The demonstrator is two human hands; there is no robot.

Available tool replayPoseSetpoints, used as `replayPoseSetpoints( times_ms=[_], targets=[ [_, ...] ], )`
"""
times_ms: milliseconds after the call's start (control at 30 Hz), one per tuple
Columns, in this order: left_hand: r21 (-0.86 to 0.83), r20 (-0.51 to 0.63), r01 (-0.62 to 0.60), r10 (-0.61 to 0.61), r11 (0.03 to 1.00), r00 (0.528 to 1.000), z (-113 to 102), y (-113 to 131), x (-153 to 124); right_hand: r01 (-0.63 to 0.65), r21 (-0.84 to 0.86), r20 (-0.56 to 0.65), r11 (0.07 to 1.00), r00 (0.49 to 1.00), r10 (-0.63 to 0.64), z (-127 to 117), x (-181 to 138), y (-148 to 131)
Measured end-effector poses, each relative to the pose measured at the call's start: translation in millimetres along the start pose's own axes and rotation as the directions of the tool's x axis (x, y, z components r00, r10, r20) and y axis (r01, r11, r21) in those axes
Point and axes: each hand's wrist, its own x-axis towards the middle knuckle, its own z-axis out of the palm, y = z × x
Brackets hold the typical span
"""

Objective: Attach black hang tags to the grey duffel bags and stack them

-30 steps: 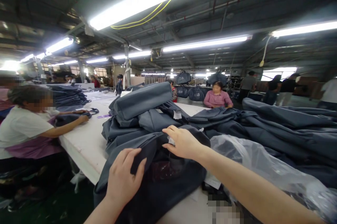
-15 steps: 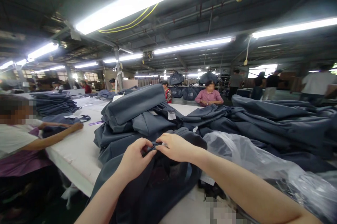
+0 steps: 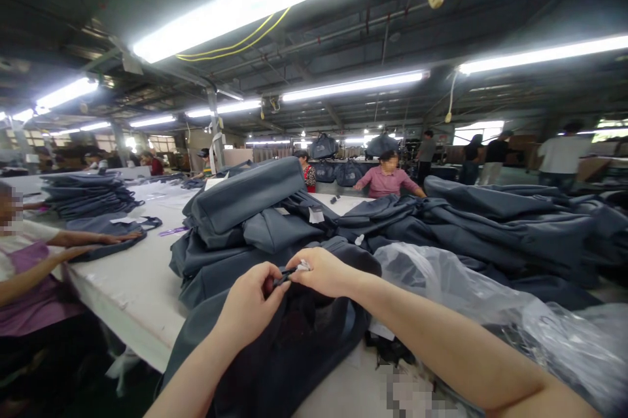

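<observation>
A dark blue-grey bag lies in front of me on the white table, its mouth facing up under my hands. My left hand pinches a narrow dark strap at the bag's upper edge between thumb and fingers. Close beside it, my right hand is closed on the same strap. A small white piece, perhaps a tag or clip, shows at the right fingers; its exact kind is too small to tell. The fingertips of both hands almost meet.
Blue-grey bags are heaped just beyond my hands, more to the right. Clear plastic film lies by my right forearm. At left, a co-worker's hands rest on fabric near a folded stack. Another person sits across the table.
My hands stay together on the strap; the white piece at my right fingers shows more. The co-worker at left has leaned back and spread the fabric. The person opposite has moved their arms apart.
</observation>
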Motion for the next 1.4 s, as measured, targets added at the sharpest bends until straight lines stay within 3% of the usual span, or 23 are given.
replayPoseSetpoints(
  times_ms=[100, 233, 400, 533, 700, 933, 1233, 1400],
  targets=[
    [0.08, -0.035, -0.05, 0.053, 0.996, 0.998, 2.0, 3.9, 0.7, 0.016, -0.003, -0.032, 1.0, 0.999, -0.016, 2.0, -1.4, 1.3],
    [0.063, -0.062, -0.137, 0.141, 0.989, 0.988, 3.8, 8.9, 1.4, 0.031, -0.004, -0.041, 1.0, 0.999, -0.031, 1.7, -4.3, 1.3],
    [0.088, -0.008, -0.137, 0.138, 0.987, 0.99, 3.7, 17.9, -4.4, 0.082, -0.164, -0.012, 0.983, 0.996, -0.085, -2.9, -7.7, -4.2],
    [0.17, 0.071, -0.228, 0.219, 0.959, 0.973, 2.7, 22.8, -10.6, 0.098, -0.279, 0.036, 0.955, 0.995, -0.091, -7.9, -9.3, -10.8],
    [0.223, 0.054, -0.299, 0.295, 0.928, 0.954, 10.7, 20.2, -11.3, 0.099, -0.349, 0.054, 0.932, 0.995, -0.085, -10.6, -10.3, -13.1],
    [0.021, -0.069, -0.088, 0.089, 0.996, 0.994, 10.8, 20.3, -6.0, 0.121, -0.4, 0.027, 0.908, 0.992, -0.121, -7.2, -14.2, -12.3],
    [0.002, -0.076, -0.033, 0.033, 0.999, 0.997, 17.1, 18.8, -7.6, 0.122, -0.662, 0.103, 0.74, 0.992, -0.071, -7.4, -13.5, -35.1],
    [-0.053, -0.181, 0.044, -0.054, 0.998, 0.982, 7.7, 3.0, -21.5, 0.008, -0.682, -0.034, 0.731, 0.999, -0.043, -2.3, -12.6, -26.0]
  ],
)
